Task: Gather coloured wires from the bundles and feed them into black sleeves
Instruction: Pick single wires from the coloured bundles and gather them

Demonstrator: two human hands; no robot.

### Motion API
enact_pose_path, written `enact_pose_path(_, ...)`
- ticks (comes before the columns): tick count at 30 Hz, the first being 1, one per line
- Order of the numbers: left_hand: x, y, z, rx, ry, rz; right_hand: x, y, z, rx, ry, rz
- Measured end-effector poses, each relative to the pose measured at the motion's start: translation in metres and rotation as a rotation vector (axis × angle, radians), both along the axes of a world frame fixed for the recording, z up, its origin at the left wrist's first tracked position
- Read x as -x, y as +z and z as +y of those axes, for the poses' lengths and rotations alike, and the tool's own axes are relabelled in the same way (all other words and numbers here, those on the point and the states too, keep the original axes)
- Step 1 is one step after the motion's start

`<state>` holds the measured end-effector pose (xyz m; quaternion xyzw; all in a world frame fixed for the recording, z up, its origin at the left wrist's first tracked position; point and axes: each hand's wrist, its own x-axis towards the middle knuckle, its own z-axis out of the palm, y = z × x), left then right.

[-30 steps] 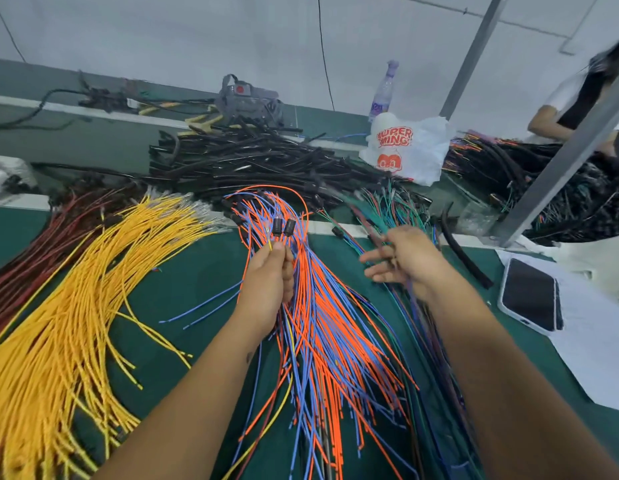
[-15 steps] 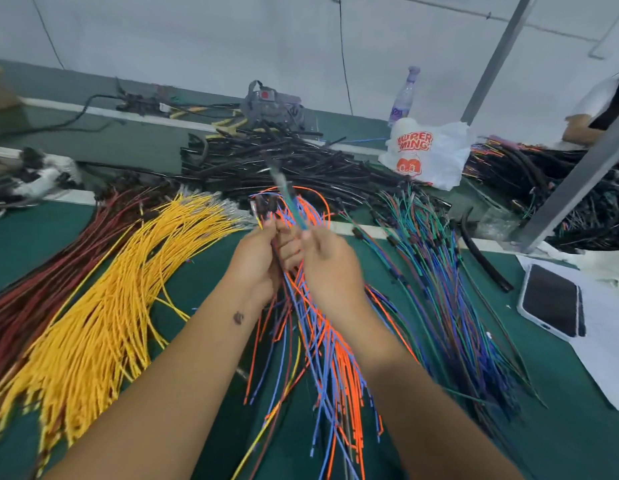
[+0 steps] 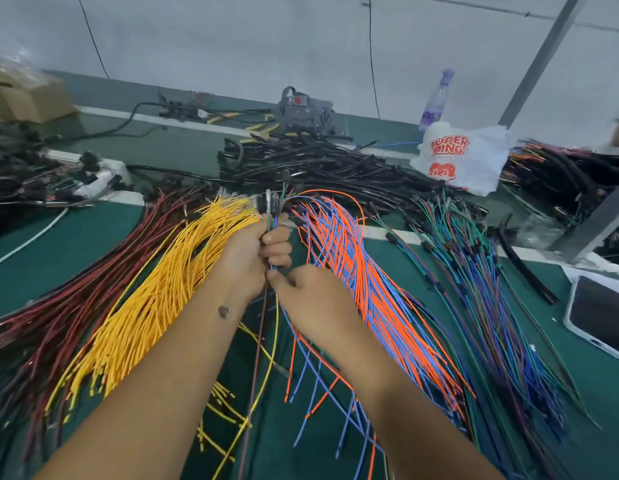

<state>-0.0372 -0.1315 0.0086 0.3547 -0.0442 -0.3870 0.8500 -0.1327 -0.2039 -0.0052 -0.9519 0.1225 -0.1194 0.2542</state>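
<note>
My left hand [image 3: 256, 252] grips a small gathered bunch of wires [image 3: 274, 209] upright, their connector ends sticking up above the fist. Just below it, my right hand [image 3: 315, 299] pinches the hanging strands of that bunch. From the grip a yellow, a dark red and several blue and orange strands trail down toward me. On the green table [image 3: 76, 251] lie bundles: dark red [image 3: 76, 292], yellow [image 3: 155, 292], orange and blue [image 3: 363, 278], green and blue [image 3: 474, 289]. A heap of black sleeves [image 3: 318, 168] lies behind them.
A phone [image 3: 599, 313] lies on white paper at the right edge. A single black sleeve [image 3: 522, 268] lies beside it. A white plastic bag [image 3: 464, 157], a bottle [image 3: 436, 98] and a grey tool [image 3: 301, 105] stand at the back. A metal post [image 3: 599, 216] crosses the right.
My right hand came from the green-blue bundle to my left hand, added a wire to the held bunch, then slid down below the left fist. The view shifted left.
</note>
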Motion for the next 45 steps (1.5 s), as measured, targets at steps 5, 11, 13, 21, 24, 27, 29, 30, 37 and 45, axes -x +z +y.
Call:
enact_pose_path(5, -0.005, 0.004, 0.006, -0.013, -0.051, -0.054, -0.006, 0.002, -0.007, -0.275, 0.1, 0.17)
enact_pose_path(11, -0.006, 0.01, 0.0, -0.011, -0.045, -0.119, -0.006, 0.005, -0.011, -0.836, 0.274, 0.298)
enact_pose_path(13, -0.005, 0.008, -0.005, -0.061, 0.01, -0.163, -0.005, 0.005, -0.014, -0.849, 0.306, 0.338)
enact_pose_path(21, -0.001, 0.008, -0.014, -0.143, 0.137, -0.145, -0.007, 0.0, -0.016, -0.76, 0.256, 0.408)
enact_pose_path(24, -0.004, 0.019, -0.013, -0.099, 0.119, -0.099, -0.009, 0.003, -0.014, -0.819, 0.241, 0.29)
enact_pose_path(27, -0.003, 0.023, -0.009, -0.404, -0.008, -0.375, -0.013, 0.011, -0.019, -1.016, 0.186, 0.103)
enact_pose_path(29, 0.008, 0.015, -0.007, -0.517, -0.163, -0.468, -0.017, 0.014, -0.027, -1.091, 0.117, 0.013)
enact_pose_path(30, 0.015, 0.009, -0.007, -0.523, -0.232, -0.448, -0.019, 0.015, -0.031, -1.089, 0.071, -0.014)
enact_pose_path(37, 0.02, 0.001, -0.004, -0.495, -0.411, -0.475, -0.026, 0.033, -0.069, -1.043, -0.084, -0.242)
enact_pose_path(45, 0.006, 0.013, 0.014, -1.006, -0.304, -1.308, -0.018, 0.059, -0.115, -1.25, -0.179, -0.757)
